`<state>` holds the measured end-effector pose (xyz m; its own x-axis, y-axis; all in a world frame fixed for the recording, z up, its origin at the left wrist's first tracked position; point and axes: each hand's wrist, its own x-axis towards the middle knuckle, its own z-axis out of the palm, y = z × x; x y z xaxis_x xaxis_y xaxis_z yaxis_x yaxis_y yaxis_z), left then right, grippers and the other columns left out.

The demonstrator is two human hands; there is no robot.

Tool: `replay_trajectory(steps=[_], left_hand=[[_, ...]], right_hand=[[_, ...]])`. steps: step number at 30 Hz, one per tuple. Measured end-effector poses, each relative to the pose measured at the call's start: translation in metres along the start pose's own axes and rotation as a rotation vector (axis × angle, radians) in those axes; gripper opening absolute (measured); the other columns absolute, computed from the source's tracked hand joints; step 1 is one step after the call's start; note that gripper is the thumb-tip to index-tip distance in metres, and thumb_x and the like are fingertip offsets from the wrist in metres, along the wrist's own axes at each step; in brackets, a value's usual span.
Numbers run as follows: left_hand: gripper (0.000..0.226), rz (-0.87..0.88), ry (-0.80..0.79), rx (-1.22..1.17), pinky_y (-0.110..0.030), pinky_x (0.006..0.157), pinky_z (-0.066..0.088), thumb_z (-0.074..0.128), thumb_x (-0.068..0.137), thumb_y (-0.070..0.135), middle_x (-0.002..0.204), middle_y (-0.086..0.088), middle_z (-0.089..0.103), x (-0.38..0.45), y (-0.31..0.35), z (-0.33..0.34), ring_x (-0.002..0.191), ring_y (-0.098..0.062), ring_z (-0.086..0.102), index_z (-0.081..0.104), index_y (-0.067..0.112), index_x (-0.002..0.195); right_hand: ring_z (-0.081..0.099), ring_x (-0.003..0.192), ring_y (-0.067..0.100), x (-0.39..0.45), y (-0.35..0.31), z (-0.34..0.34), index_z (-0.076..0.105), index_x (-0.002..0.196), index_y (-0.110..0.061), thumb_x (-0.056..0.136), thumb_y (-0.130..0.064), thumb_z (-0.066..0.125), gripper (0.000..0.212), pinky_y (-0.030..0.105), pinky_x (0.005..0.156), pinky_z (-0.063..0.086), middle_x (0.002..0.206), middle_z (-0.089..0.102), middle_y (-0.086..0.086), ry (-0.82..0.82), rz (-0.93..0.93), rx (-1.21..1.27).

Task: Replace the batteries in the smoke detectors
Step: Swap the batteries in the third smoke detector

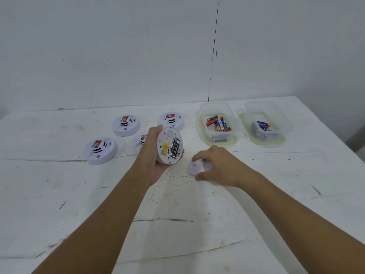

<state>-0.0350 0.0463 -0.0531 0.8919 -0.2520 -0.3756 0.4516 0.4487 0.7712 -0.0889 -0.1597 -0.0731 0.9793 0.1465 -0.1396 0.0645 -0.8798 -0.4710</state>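
My left hand (pixel 152 155) grips a round white smoke detector (pixel 169 144), tilted with its back toward me. Its battery bay is uncovered and two black batteries (pixel 174 148) sit inside beside a yellow label. My right hand (pixel 215 165) rests over a thin white round back cover (pixel 194 168) lying on the table, fingers curled on its edge. Several other white detectors lie face up behind: one at the left (pixel 99 150), one further back (pixel 126 125), one at the back middle (pixel 171 120), and one partly hidden behind my left hand (pixel 140 140).
Two clear plastic tubs stand at the back right of the white table (pixel 197 224): the nearer tub (pixel 217 123) holds several mixed batteries, the right tub (pixel 262 125) holds a few blue ones. A grey wall runs close behind the table's far edge.
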Motion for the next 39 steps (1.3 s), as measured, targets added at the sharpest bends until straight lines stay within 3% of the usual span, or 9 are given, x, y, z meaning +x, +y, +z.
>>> replay_trajectory(steps=[10,13,17,20,25,29,33,39], left_hand=[[0.044,-0.027,0.007,-0.054,-0.053,0.101,0.055,0.060,0.098,0.047,0.111,-0.017,0.071,-0.002,0.002,-0.005,0.102,-0.033,0.065,0.070,0.014,0.125],[0.048,-0.051,0.010,-0.072,-0.054,0.091,0.058,0.058,0.098,0.051,0.116,-0.019,0.072,-0.001,0.004,-0.008,0.105,-0.036,0.065,0.070,0.015,0.127],[0.048,-0.083,-0.033,-0.038,-0.052,0.084,0.060,0.053,0.099,0.049,0.117,-0.020,0.075,-0.003,0.006,-0.006,0.102,-0.037,0.068,0.071,0.013,0.125],[0.048,-0.114,-0.079,0.003,-0.050,0.082,0.060,0.052,0.099,0.049,0.121,-0.017,0.074,-0.004,0.007,-0.004,0.101,-0.034,0.068,0.071,0.015,0.127],[0.048,-0.154,-0.161,0.045,-0.046,0.087,0.057,0.052,0.097,0.050,0.128,-0.015,0.072,-0.004,0.008,0.000,0.110,-0.035,0.068,0.074,0.019,0.127],[0.051,-0.170,-0.182,0.065,-0.043,0.082,0.056,0.054,0.096,0.055,0.126,-0.014,0.071,-0.001,0.009,0.003,0.113,-0.034,0.067,0.074,0.021,0.127],[0.051,-0.169,-0.178,0.074,-0.045,0.083,0.057,0.053,0.097,0.056,0.128,-0.015,0.070,0.001,0.009,0.004,0.115,-0.034,0.067,0.072,0.021,0.130],[0.054,-0.162,-0.173,0.068,-0.050,0.092,0.055,0.053,0.097,0.057,0.137,-0.016,0.066,0.003,0.007,0.005,0.118,-0.034,0.067,0.067,0.023,0.137]], right_hand=[[0.054,0.107,0.009,-0.003,0.004,0.005,0.054,0.126,-0.039,0.076,-0.048,0.086,0.059,0.030,0.087,0.048,0.117,0.056,-0.008,0.146,-0.022,0.097],[0.054,0.108,0.003,-0.004,-0.001,0.003,0.060,0.129,-0.038,0.078,-0.044,0.085,0.057,0.027,0.090,0.047,0.119,0.057,-0.007,0.291,-0.124,0.234],[0.053,0.117,-0.003,-0.004,-0.017,-0.005,0.071,0.124,-0.034,0.080,-0.034,0.089,0.048,0.011,0.097,0.041,0.125,0.056,-0.009,0.469,-0.259,0.413],[0.055,0.125,0.005,-0.003,-0.029,-0.009,0.074,0.125,-0.030,0.081,-0.031,0.089,0.046,0.017,0.103,0.043,0.131,0.060,-0.008,0.525,-0.351,0.422],[0.055,0.125,0.007,0.002,-0.038,-0.004,0.074,0.126,-0.032,0.082,-0.038,0.087,0.046,0.024,0.104,0.046,0.133,0.062,-0.012,0.520,-0.403,0.353],[0.056,0.127,0.010,0.008,-0.037,0.003,0.074,0.129,-0.031,0.081,-0.051,0.079,0.052,0.026,0.106,0.045,0.138,0.064,-0.012,0.528,-0.416,0.323],[0.055,0.126,0.011,0.012,-0.037,0.005,0.074,0.129,-0.030,0.081,-0.041,0.086,0.051,0.019,0.106,0.040,0.139,0.064,-0.014,0.554,-0.429,0.310],[0.056,0.124,0.012,0.016,-0.037,0.004,0.074,0.127,-0.033,0.080,-0.040,0.087,0.050,0.024,0.104,0.043,0.138,0.064,-0.016,0.539,-0.412,0.351]])
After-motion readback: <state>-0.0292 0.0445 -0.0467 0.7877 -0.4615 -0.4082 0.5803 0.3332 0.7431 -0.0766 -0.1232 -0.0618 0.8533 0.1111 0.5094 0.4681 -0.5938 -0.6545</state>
